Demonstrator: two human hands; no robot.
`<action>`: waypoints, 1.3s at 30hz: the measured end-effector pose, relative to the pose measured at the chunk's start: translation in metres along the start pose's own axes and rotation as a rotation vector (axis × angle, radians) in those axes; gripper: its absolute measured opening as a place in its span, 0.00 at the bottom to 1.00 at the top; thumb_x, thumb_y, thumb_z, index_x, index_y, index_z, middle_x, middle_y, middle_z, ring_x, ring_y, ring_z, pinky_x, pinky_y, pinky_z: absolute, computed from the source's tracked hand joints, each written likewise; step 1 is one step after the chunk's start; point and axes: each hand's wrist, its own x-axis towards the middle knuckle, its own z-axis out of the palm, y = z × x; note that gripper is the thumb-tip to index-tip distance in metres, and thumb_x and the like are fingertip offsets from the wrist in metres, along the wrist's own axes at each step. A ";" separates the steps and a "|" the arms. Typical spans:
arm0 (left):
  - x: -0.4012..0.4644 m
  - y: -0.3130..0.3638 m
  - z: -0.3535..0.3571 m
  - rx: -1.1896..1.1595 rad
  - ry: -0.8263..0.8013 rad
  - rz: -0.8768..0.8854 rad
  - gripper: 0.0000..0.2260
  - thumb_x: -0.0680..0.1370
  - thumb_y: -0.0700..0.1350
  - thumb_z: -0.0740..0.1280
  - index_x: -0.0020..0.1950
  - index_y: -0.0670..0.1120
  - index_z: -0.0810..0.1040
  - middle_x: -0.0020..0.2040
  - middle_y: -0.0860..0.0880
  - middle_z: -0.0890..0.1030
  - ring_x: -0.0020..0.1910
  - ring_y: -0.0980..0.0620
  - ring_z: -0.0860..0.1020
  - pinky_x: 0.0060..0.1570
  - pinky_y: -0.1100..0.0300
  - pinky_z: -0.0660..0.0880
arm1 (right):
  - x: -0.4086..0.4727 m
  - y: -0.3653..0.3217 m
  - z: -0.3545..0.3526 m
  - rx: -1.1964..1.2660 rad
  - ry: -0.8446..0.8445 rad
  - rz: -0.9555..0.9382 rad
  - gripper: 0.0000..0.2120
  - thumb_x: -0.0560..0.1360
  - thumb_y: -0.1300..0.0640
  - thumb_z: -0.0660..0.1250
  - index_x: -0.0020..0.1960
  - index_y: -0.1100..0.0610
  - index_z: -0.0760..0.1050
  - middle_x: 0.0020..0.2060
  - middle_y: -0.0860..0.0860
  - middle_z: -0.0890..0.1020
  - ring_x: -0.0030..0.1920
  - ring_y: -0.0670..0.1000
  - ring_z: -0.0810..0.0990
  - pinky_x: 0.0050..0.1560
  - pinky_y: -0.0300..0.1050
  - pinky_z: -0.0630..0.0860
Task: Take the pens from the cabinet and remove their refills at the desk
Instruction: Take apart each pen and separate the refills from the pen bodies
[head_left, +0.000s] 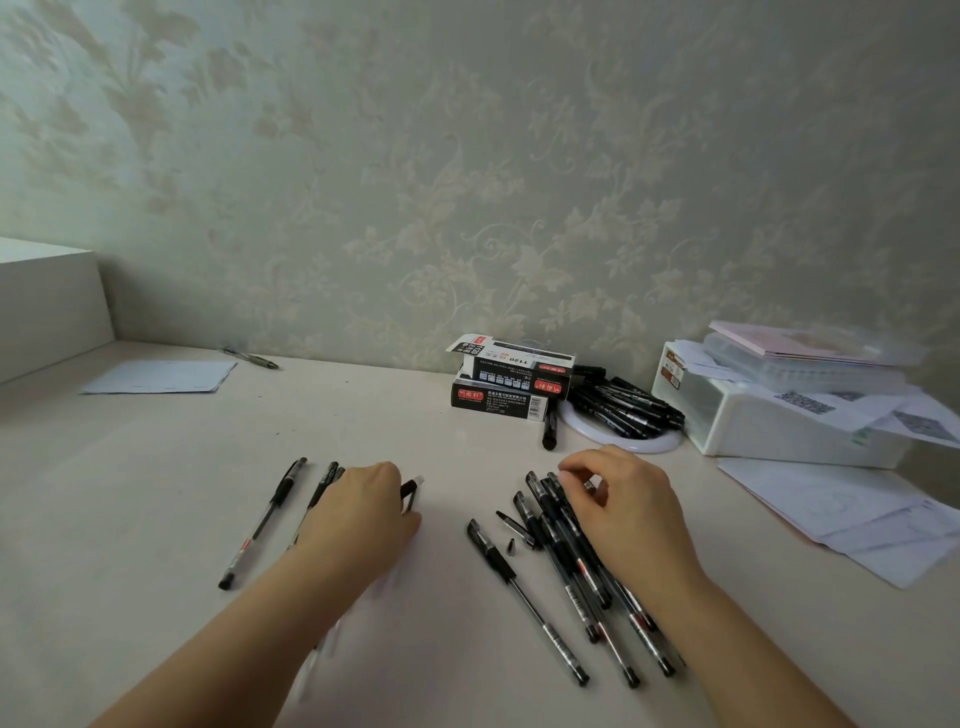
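Note:
A pile of several black-capped gel pens lies on the desk at right of centre, with a loose black tip piece beside it. My right hand hovers over the pile's upper end with fingers curled, and a small dark pen part shows between thumb and fingers. My left hand grips a pen whose black cap sticks out past the fingers. A blurred clear barrel shows under that forearm. Two more pens lie left of the left hand, one partly hidden by it.
Two stacked black pen boxes stand against the wall, with a heap of black markers on a white ring. A white storage box with papers stands at the right. Loose sheets lie before it. Paper and a pen lie far left.

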 end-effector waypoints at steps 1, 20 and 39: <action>0.000 0.001 0.000 0.000 -0.002 -0.002 0.10 0.76 0.47 0.64 0.39 0.46 0.66 0.40 0.49 0.73 0.41 0.46 0.72 0.37 0.58 0.67 | 0.000 -0.001 0.000 0.006 -0.009 0.002 0.04 0.76 0.54 0.70 0.49 0.49 0.83 0.42 0.41 0.82 0.35 0.40 0.78 0.39 0.33 0.75; -0.014 0.040 -0.010 -0.594 0.054 0.273 0.08 0.73 0.54 0.66 0.36 0.53 0.76 0.26 0.58 0.74 0.26 0.60 0.69 0.27 0.69 0.65 | -0.009 -0.040 0.008 1.026 -0.371 0.449 0.12 0.69 0.45 0.74 0.47 0.52 0.85 0.43 0.54 0.87 0.42 0.51 0.86 0.41 0.37 0.79; -0.012 0.034 0.000 -0.737 -0.137 0.359 0.05 0.80 0.52 0.62 0.47 0.60 0.75 0.39 0.55 0.80 0.27 0.60 0.71 0.30 0.66 0.70 | 0.001 -0.033 0.000 1.270 -0.025 0.570 0.04 0.84 0.60 0.56 0.54 0.60 0.67 0.40 0.61 0.86 0.40 0.57 0.86 0.37 0.41 0.81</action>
